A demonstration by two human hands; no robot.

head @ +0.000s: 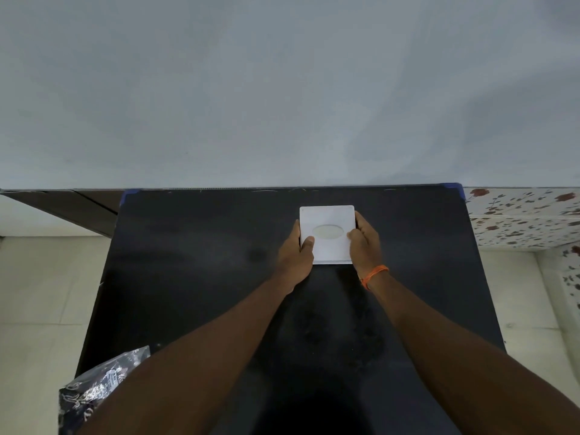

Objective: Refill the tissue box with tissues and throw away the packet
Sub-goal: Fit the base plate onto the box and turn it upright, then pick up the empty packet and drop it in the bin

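At the lower left of the frame, nearest you, a crinkled dark packet (pixel 94 392) with pale print lies at the near left corner of the black table (pixel 194 277), partly hidden behind your left forearm. Both your forearms reach up the middle of the frame. An orange thread band (pixel 373 276) circles your right wrist. Further on, just right of centre, your left hand (pixel 296 257) and right hand (pixel 364 246) clamp the white tissue box (pixel 326 224) from either side, thumbs pressed on its top beside the oval opening. The box rests on the table, close to the far edge. Beyond it a plain pale wall (pixel 282 89) fills the upper frame.
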